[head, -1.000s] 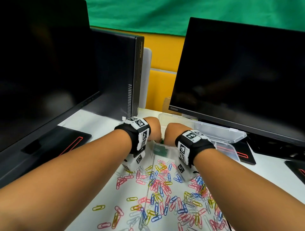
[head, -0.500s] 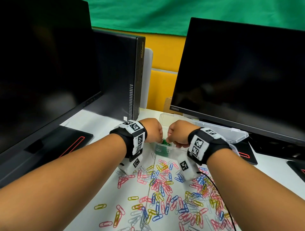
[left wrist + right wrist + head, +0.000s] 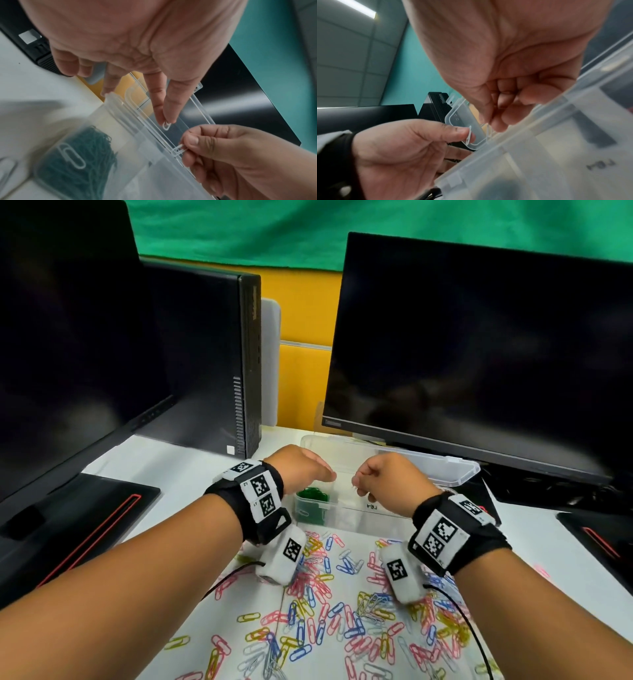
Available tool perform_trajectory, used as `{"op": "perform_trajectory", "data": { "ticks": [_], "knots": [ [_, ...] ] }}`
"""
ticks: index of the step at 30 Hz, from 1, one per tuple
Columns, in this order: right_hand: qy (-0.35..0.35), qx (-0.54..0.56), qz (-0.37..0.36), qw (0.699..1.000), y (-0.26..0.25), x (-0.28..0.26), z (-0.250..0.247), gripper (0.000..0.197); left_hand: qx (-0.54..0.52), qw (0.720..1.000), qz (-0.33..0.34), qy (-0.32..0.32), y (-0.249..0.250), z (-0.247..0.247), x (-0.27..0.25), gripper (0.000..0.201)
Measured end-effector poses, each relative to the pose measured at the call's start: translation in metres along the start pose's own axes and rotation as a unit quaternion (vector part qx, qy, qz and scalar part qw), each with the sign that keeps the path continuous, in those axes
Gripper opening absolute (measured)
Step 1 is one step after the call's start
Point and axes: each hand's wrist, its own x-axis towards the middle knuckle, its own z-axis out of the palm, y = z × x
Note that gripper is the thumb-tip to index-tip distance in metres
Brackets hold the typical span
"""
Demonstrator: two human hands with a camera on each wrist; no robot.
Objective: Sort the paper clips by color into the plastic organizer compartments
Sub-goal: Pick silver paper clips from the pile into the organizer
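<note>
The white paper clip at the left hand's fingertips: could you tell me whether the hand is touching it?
Touching. The left wrist view shows the left hand pinching the white paper clip between thumb and forefinger tips, above the organizer.

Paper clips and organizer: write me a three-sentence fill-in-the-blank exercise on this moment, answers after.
1. The left hand pinches a ____ clip over the organizer.
2. The right hand pinches a clip of the ____ colour.
3. The filled left compartment holds a heap of ____ clips.

Missing words: white; same; green
</note>
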Motion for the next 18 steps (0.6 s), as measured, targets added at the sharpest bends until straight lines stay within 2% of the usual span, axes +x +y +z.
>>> {"op": "perform_trajectory", "data": {
  "ticks": [3,7,9,11,13,16,18],
  "knots": [
    [0.004,-0.015,-0.021,1.000,0.001,0.002,0.000,0.023,0.023,0.999,0.002,-0.022,0.001,0.006,-0.001,0.014],
    [0.034,-0.091,-0.060,0.993,-0.003,0.003,0.007,0.016,0.148,0.988,0.012,-0.027,0.000,0.003,0.003,0.014],
    [0.023,-0.107,-0.086,0.990,-0.013,0.002,0.012,0.014,0.218,0.976,0.011,-0.014,0.000,-0.002,0.005,0.015],
    [-0.013,-0.148,-0.106,0.983,-0.024,0.006,0.019,0.017,0.317,0.948,0.011,-0.030,0.001,-0.005,0.005,0.022],
    [-0.059,-0.217,-0.093,0.970,-0.036,0.017,0.027,0.021,0.395,0.917,0.008,-0.058,0.002,-0.004,0.008,0.027],
    [-0.126,-0.283,-0.033,0.950,-0.044,0.035,0.036,0.012,0.437,0.895,0.000,-0.094,0.000,-0.001,0.015,0.028],
    [-0.139,-0.290,0.000,0.947,-0.046,0.045,0.040,0.015,0.454,0.885,0.005,-0.103,-0.003,0.000,0.021,0.027]
  ]
}}
